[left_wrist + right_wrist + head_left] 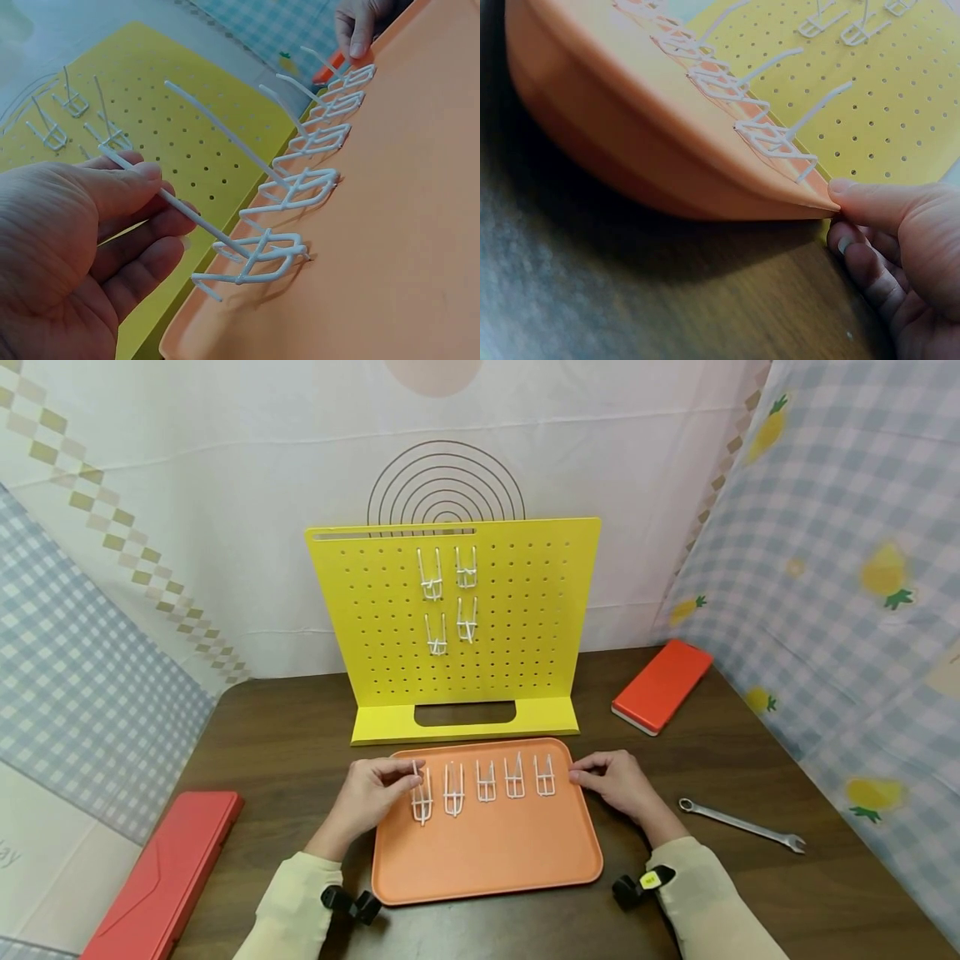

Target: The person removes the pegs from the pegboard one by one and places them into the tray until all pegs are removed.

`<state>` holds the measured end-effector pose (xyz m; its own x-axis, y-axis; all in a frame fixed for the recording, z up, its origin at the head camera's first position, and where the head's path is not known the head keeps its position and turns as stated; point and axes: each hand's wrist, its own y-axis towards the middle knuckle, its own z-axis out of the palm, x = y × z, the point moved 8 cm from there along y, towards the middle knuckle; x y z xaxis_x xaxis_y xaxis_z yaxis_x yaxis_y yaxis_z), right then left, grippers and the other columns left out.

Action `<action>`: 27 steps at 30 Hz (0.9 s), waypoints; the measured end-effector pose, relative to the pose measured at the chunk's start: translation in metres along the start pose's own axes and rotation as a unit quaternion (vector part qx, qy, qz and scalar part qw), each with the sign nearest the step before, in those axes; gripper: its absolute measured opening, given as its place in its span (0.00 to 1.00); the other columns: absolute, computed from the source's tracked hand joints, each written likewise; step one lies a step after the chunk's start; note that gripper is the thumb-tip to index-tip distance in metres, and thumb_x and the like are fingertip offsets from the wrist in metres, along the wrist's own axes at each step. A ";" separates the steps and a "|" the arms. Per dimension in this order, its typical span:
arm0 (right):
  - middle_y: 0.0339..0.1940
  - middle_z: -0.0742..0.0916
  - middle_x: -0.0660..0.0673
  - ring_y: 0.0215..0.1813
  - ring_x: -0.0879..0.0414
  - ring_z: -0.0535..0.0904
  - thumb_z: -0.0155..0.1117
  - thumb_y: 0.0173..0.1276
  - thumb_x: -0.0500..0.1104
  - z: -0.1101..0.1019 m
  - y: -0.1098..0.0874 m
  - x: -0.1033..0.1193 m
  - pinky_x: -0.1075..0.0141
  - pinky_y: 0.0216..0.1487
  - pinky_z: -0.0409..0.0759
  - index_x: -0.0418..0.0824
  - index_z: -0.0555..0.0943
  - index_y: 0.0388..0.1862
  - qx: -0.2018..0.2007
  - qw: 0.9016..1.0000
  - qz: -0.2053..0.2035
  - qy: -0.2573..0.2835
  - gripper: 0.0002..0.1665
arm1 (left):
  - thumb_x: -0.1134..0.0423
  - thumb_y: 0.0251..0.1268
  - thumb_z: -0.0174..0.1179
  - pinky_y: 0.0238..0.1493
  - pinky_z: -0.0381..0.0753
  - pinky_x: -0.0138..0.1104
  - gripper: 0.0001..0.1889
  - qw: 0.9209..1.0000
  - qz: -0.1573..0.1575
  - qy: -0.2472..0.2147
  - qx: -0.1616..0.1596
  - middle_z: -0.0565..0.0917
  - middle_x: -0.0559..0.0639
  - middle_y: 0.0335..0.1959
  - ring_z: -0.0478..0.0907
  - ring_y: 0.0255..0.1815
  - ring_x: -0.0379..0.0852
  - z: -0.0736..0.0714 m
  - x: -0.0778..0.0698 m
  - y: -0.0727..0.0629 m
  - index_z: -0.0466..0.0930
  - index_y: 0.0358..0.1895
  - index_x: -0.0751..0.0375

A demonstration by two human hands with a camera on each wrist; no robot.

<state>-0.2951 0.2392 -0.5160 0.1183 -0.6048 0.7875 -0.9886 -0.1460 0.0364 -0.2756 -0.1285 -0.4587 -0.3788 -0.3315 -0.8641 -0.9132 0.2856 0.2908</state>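
Note:
Several white wire pegboard hooks [453,793] stand in a row along the far side of an orange tray [487,860]. At the row's left end, my left hand [367,797] pinches the long prong of the leftmost hook [259,259] between thumb and fingers; its wire base rests on the tray. With thumb above and fingers below, my right hand [618,785] pinches the tray's rim [821,208] at the right corner. Behind the tray is a yellow pegboard [525,610], with several white hooks [467,568] hanging in two columns on it.
A red box [663,685] lies right of the pegboard, and a wrench [742,825] lies right of the tray. To the left is a long red case [168,868] at the table's edge. Patterned cloth [840,568] hangs around the wooden table [277,727].

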 end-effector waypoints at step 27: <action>0.35 0.88 0.51 0.41 0.56 0.81 0.73 0.58 0.49 -0.001 0.001 0.001 0.61 0.40 0.78 0.48 0.89 0.36 -0.008 1.000 -0.003 0.001 0.09 | 0.66 0.61 0.65 0.34 0.81 0.30 0.09 0.999 -0.029 0.029 -0.024 0.87 0.52 0.39 0.84 0.36 0.41 0.001 0.004 0.001 0.87 0.43 0.66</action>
<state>-0.2960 0.2392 -0.5147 0.1230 -0.6021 0.7889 -0.9894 -0.1359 0.0506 -0.2781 -0.1281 -0.4622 -0.3327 -0.3979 -0.8550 -0.9391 0.2222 0.2620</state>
